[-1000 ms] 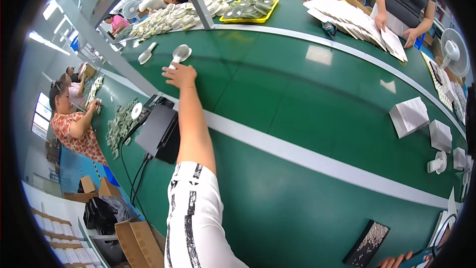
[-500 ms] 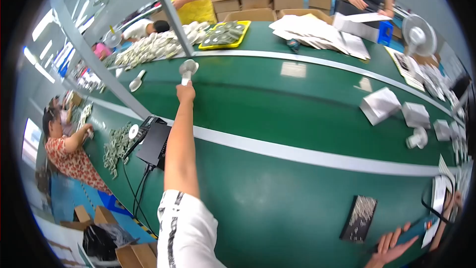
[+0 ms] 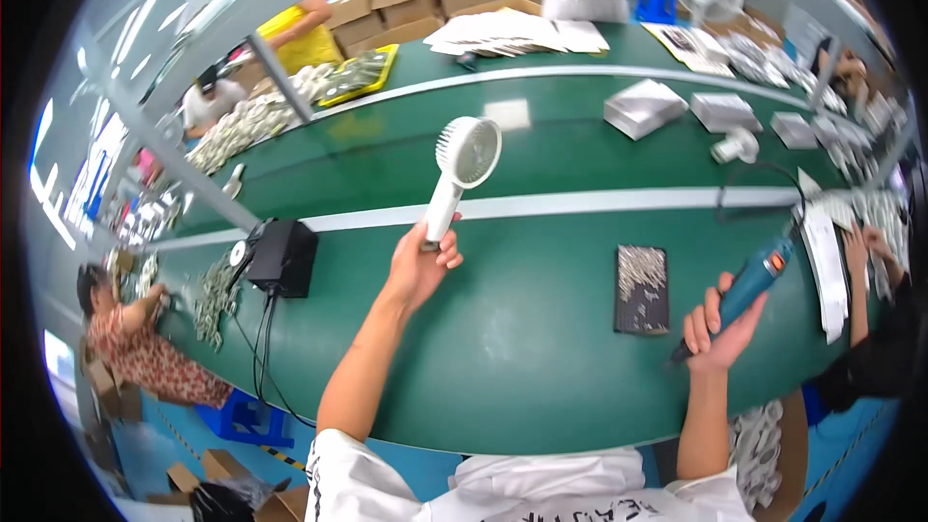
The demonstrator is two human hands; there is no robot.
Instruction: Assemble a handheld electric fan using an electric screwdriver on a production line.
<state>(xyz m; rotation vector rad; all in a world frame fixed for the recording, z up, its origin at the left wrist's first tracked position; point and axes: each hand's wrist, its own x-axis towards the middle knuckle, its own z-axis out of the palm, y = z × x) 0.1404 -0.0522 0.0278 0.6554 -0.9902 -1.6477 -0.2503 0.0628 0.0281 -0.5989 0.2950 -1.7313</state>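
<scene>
My left hand (image 3: 421, 264) is closed round the handle of a white handheld fan (image 3: 468, 157), which it holds up above the green bench, round head uppermost. In my right hand (image 3: 723, 331) is a teal electric screwdriver (image 3: 754, 282), gripped about its body. Its dark tip points down to the left, and a black cable loops from its upper end. Between the two hands, nearer the right one, a black tray (image 3: 642, 314) of small screws lies on the bench.
A black power box (image 3: 282, 259) with cables stands at left, beside a heap of grey-green parts (image 3: 215, 300). White boxes (image 3: 646, 108) and another white fan (image 3: 737, 146) lie on the belt (image 3: 387, 169) beyond the metal rail. Co-workers sit at both sides.
My left hand has lifted the fan off the belt side and drawn it nearer and rightward. My right hand with the screwdriver has come up into fuller view; the head view has shifted.
</scene>
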